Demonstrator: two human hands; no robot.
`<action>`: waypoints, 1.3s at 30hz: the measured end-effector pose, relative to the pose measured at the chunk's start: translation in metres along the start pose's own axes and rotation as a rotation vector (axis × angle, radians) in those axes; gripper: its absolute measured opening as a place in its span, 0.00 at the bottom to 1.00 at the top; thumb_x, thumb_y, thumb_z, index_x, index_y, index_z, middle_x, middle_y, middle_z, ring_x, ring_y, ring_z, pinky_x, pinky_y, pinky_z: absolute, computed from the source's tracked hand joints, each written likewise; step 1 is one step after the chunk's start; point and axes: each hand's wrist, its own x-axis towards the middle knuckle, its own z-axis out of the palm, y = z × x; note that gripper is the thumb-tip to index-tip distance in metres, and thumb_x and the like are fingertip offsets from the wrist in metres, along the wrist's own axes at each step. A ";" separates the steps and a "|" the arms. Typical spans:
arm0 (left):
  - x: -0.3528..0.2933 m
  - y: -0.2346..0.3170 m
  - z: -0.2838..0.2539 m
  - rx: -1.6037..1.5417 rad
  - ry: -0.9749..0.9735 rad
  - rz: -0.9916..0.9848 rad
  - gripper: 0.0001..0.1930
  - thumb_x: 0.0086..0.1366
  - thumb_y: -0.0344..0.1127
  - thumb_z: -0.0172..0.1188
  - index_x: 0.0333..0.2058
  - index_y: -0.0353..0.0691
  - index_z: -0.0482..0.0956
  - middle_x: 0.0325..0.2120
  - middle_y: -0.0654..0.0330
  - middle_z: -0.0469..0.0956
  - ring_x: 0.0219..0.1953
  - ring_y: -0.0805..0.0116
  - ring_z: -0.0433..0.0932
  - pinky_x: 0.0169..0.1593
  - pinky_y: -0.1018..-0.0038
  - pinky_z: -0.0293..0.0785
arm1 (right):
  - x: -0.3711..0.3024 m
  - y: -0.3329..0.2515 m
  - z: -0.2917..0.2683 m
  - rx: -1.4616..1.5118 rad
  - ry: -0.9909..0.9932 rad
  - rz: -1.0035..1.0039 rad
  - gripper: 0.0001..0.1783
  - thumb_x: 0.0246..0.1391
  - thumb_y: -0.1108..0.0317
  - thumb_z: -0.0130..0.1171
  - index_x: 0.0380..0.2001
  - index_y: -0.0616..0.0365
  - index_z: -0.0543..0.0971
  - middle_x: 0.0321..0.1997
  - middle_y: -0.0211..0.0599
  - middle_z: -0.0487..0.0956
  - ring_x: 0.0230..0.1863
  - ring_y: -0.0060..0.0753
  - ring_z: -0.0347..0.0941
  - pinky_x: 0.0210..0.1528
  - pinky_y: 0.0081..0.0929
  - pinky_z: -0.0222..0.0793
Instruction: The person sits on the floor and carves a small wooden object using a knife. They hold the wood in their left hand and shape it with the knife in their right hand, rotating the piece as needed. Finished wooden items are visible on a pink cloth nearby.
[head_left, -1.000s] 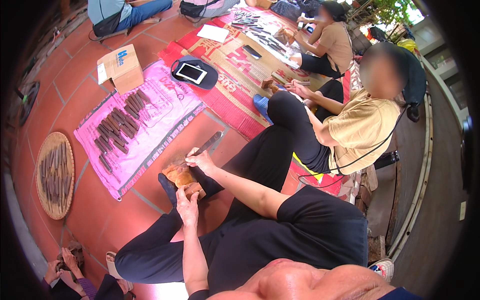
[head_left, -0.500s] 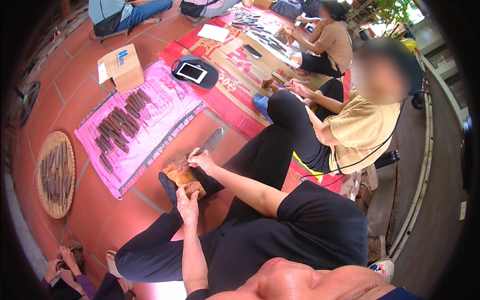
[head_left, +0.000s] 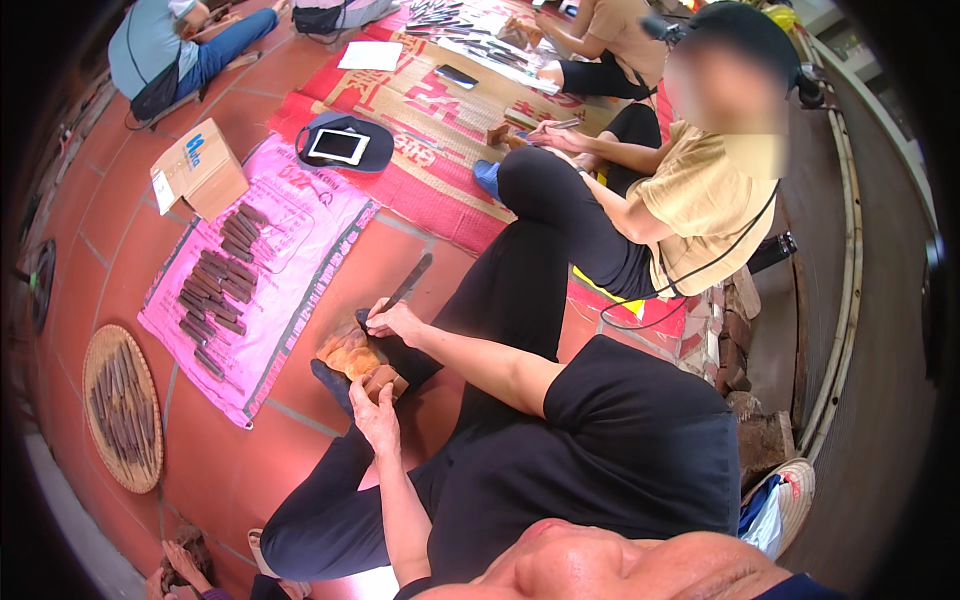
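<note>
Right up close on my feed, the left hand has thumb and fingers pinching the squared end of the carved wooden piece, which sits low between the two dark-socked feet, just above the tiled floor. The right hand is closed round the dark flat tool, its long end slanting up and away; I can't make out where the working end meets the wood. For good work here, I'd want that left hold kept firm and its fingers behind the cutting line, the feet bracing the wood, and the right hand pushing in short, shallow strokes along the grain — never towards the left fingers or a toe. Against a second ago, both holds look much the same — it's my view that has swung. A straw hat now shows by the wearer's side, at the lower right. Out to the left, the round basket of dark rods sits lower in my picture, and the pink sheet with its rows of rods has slid leftward with it. Beyond, the nearer co-worker sits further left in my view, as does the cap with the tablet on it, on the red mat; at the back, another co-worker loses their head to the top edge.
</note>
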 end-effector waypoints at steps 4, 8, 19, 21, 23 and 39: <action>0.002 -0.003 0.001 -0.034 0.006 0.024 0.22 0.55 0.32 0.61 0.48 0.36 0.67 0.43 0.49 0.72 0.46 0.51 0.72 0.50 0.63 0.66 | 0.002 -0.001 -0.002 -0.028 0.003 -0.048 0.06 0.42 0.76 0.63 0.24 0.56 0.75 0.22 0.35 0.79 0.24 0.26 0.77 0.26 0.21 0.73; 0.000 -0.003 0.002 -0.021 0.012 0.039 0.21 0.55 0.32 0.61 0.48 0.36 0.68 0.43 0.49 0.72 0.46 0.51 0.72 0.50 0.63 0.66 | 0.000 0.000 -0.003 -0.052 0.023 -0.032 0.05 0.43 0.75 0.62 0.26 0.59 0.76 0.24 0.36 0.79 0.26 0.28 0.77 0.29 0.22 0.74; 0.001 -0.003 0.001 0.006 0.018 0.035 0.21 0.55 0.31 0.61 0.48 0.36 0.67 0.43 0.50 0.72 0.46 0.50 0.72 0.50 0.63 0.66 | 0.001 -0.005 -0.003 -0.195 0.134 -0.060 0.02 0.39 0.76 0.61 0.21 0.61 0.78 0.20 0.35 0.78 0.18 0.26 0.73 0.21 0.21 0.69; 0.001 -0.004 0.001 -0.005 0.014 0.040 0.21 0.55 0.31 0.61 0.48 0.36 0.67 0.43 0.50 0.72 0.46 0.50 0.72 0.50 0.63 0.67 | 0.003 -0.005 -0.006 -0.243 0.159 -0.048 0.03 0.38 0.76 0.62 0.21 0.61 0.79 0.19 0.35 0.78 0.18 0.26 0.73 0.20 0.21 0.68; 0.002 -0.003 0.002 -0.007 0.012 0.041 0.21 0.55 0.31 0.61 0.48 0.37 0.68 0.43 0.50 0.72 0.46 0.50 0.72 0.50 0.63 0.67 | 0.005 -0.004 -0.009 -0.271 0.173 -0.041 0.03 0.38 0.75 0.62 0.20 0.60 0.78 0.18 0.35 0.78 0.17 0.26 0.73 0.19 0.21 0.68; 0.001 0.000 0.001 -0.022 0.023 0.030 0.21 0.54 0.29 0.61 0.47 0.38 0.68 0.43 0.50 0.73 0.46 0.51 0.73 0.49 0.63 0.67 | -0.014 -0.020 0.024 -0.744 -0.038 -0.701 0.02 0.44 0.76 0.56 0.25 0.59 0.75 0.29 0.37 0.73 0.33 0.34 0.73 0.35 0.26 0.67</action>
